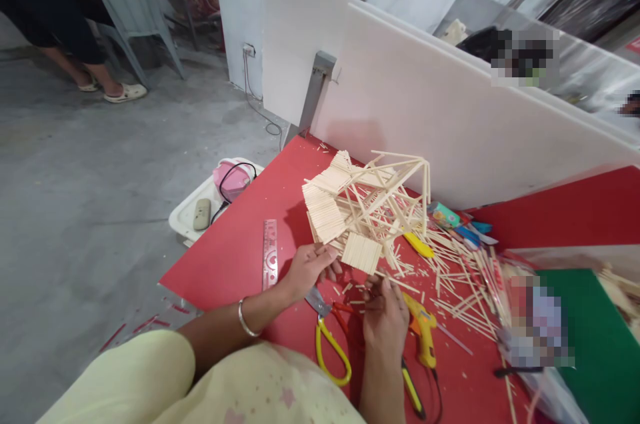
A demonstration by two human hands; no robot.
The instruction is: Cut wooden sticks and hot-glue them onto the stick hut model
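The flat red tabletop [225, 257] lies beneath a pale, latticed model of thin wooden sticks [370, 206]. At the model's near edge, the left hand [311, 269] pinches it; the right hand [385, 314] is half curled, its hold impossible to tell.

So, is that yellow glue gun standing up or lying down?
Lying down: the glue gun rests on its side on the red table, its handle stretched along the surface.
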